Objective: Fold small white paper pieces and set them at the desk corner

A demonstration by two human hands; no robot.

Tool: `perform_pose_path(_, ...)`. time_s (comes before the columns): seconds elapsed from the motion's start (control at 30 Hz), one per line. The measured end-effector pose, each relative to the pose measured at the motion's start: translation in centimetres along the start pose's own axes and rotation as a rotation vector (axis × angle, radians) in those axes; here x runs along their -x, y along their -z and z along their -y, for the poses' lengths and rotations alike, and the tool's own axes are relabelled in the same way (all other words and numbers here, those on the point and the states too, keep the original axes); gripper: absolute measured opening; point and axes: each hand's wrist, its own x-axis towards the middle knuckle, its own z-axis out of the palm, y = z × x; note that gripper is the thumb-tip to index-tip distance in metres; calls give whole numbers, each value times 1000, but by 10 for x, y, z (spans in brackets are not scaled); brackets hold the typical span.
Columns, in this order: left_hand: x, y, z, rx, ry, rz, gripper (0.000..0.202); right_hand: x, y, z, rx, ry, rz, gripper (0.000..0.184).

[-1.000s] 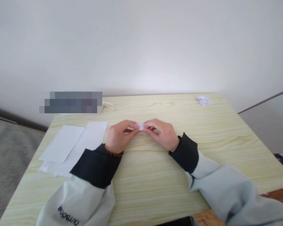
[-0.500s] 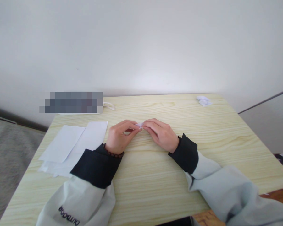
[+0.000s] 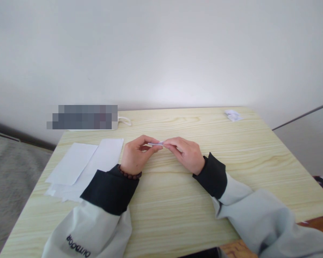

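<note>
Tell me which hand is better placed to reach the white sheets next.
Probably the left hand: it is beside the white sheets; the right hand is farther away. Both pinch the small paper, so the left would first let go.

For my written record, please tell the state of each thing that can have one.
Left hand, pinching the small paper
Right hand, pinching the same paper's end
Small paper, apparently folded, seen edge-on
Paper sheets, flat, overlapping
White paper pieces, folded or crumpled, cannot tell which
Bracelet, worn
</note>
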Motion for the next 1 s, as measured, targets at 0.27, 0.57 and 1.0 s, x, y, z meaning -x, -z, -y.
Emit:
perform_pose_path(0.27, -1, 0, -5, -46, -5, 28, 19, 0, -4, 1, -33, -137, -52, 13)
perform_pose_path(0.57, -2, 0, -2, -59, -56, 96, 21, -3, -2, 1, -38, -91, -25, 9)
perform_pose_path(1.0, -2, 2, -5, -120, 1, 117, 26, -5, -1, 1, -19, -46, 16, 8)
